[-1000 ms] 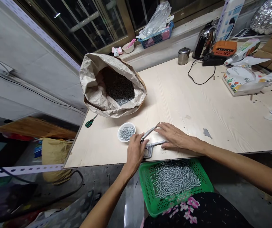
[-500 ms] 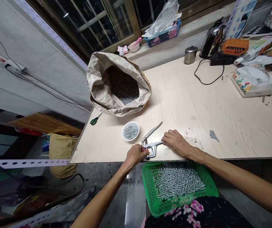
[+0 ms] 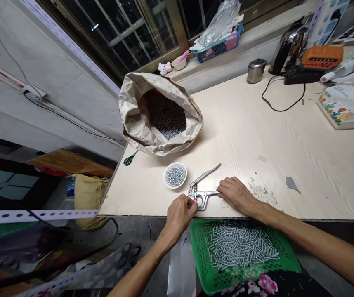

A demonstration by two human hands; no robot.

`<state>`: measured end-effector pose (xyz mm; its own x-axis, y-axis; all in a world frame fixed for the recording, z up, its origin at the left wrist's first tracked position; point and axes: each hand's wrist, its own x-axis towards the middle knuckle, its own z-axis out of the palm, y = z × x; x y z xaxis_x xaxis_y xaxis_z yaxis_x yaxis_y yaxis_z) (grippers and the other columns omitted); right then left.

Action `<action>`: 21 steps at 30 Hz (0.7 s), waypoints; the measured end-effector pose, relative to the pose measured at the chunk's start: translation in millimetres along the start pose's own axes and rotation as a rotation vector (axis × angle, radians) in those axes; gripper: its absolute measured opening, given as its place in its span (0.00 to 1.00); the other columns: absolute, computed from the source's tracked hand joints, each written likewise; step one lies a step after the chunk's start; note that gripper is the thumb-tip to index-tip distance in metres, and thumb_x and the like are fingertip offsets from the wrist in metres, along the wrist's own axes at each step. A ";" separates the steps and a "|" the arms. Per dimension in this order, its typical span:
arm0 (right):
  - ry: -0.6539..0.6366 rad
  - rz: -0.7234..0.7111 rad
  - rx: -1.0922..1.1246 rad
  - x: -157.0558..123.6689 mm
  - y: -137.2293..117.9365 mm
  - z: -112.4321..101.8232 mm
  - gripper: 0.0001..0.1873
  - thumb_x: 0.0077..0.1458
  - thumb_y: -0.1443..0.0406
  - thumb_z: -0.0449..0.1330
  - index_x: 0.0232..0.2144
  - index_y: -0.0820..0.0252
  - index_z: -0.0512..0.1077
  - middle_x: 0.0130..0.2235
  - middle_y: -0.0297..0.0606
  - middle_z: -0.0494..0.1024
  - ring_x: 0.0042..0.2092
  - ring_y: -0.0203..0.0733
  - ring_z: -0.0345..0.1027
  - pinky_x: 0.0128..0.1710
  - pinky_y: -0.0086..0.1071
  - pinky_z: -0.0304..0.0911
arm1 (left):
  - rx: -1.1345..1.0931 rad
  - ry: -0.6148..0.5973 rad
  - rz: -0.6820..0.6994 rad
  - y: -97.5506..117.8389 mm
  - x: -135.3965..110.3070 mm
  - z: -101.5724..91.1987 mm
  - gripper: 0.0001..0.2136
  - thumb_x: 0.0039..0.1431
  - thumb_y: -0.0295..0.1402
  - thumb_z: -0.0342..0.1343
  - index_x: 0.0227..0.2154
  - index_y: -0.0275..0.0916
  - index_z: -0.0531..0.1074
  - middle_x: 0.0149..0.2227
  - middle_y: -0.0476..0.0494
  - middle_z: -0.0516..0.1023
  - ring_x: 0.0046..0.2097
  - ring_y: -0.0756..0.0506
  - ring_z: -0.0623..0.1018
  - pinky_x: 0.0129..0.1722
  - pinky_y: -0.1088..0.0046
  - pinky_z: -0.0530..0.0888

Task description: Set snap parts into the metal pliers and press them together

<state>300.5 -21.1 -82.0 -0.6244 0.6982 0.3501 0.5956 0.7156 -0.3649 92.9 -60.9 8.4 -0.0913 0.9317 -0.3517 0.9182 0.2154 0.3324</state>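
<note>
A metal hand press tool (image 3: 202,188) lies near the table's front edge with its upper lever raised. My left hand (image 3: 180,215) is curled at the tool's jaw, fingertips pinched on something too small to name. Resting on the lower handle is my right hand (image 3: 237,194), fingers bent over it. A small white bowl of little metal pieces (image 3: 175,175) sits just left of the tool. Below the table edge, on my lap, a green basket (image 3: 201,247) holds many short metal pieces.
A big paper sack (image 3: 133,111) of dark small parts stands at the table's back left, green scissors (image 3: 130,158) beside it. A metal cup (image 3: 256,70), a kettle (image 3: 289,47), a black cord (image 3: 280,108) and a tissue box (image 3: 345,108) are at the back right.
My right hand has come off the raised lever and down onto the lower handle. My left hand has shifted from the lever to the tool's jaw. The view has drifted a little.
</note>
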 end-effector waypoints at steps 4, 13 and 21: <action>0.004 0.008 0.025 0.1 -0.8 -1.5 0.07 0.60 0.69 0.52 0.29 0.58 0.67 0.32 0.36 0.71 0.36 0.41 0.61 0.37 0.35 0.51 | -0.080 -0.216 0.210 23.4 -34.9 3.2 0.07 0.54 0.32 0.55 0.27 0.38 0.77 0.30 0.44 0.77 0.31 0.47 0.74 0.32 0.72 0.65; 0.024 -0.013 0.009 -2.3 1.2 4.6 0.08 0.60 0.69 0.51 0.30 0.59 0.67 0.32 0.37 0.71 0.35 0.41 0.61 0.37 0.35 0.52 | 0.393 0.332 0.039 -32.1 42.1 -39.8 0.13 0.64 0.32 0.46 0.41 0.40 0.76 0.40 0.42 0.74 0.41 0.46 0.74 0.34 0.73 0.65; 0.020 -0.011 0.011 -1.8 1.0 3.9 0.07 0.60 0.70 0.52 0.30 0.59 0.67 0.33 0.37 0.71 0.35 0.41 0.62 0.37 0.36 0.53 | 0.671 0.203 0.078 -53.2 76.1 -55.4 0.13 0.65 0.30 0.43 0.38 0.39 0.75 0.42 0.40 0.72 0.48 0.42 0.70 0.34 0.73 0.66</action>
<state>300.3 -21.8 -86.3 -0.6207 0.6907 0.3710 0.5831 0.7230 -0.3705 15.8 14.7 12.5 -0.0256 0.9872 -0.1571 0.9586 -0.0203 -0.2841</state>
